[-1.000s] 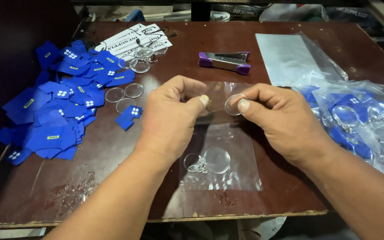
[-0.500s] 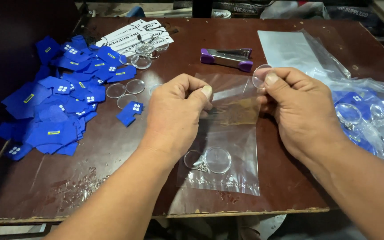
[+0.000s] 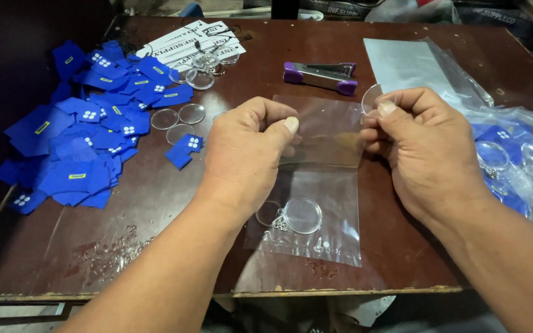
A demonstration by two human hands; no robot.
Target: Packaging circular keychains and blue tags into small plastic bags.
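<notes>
Table (image 3: 155, 246): dk reddish-brown, pale scuffs nr front edge.
Tags (image 3: 87, 142): bright blue; some w/ white dot clusters, some w/ small yellow bar.
Stapler (image 3: 320, 76): purple w/ silver metal.
Bag (image 3: 316, 185): clear plastic.
Discs (image 3: 177, 117): clear.
Card (image 3: 186, 42): white, black print.

A small packing workshop: worn wooden table (image 3: 155, 246), stapler (image 3: 320, 76), stacked plastic bags (image 3: 414, 61).

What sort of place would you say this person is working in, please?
Probably a small packing bench for keychains. On the worn wooden table lie a heap of blue tags, loose clear discs, a stapler and filled bags, while both hands hold a clear bag with a keychain inside.
</notes>
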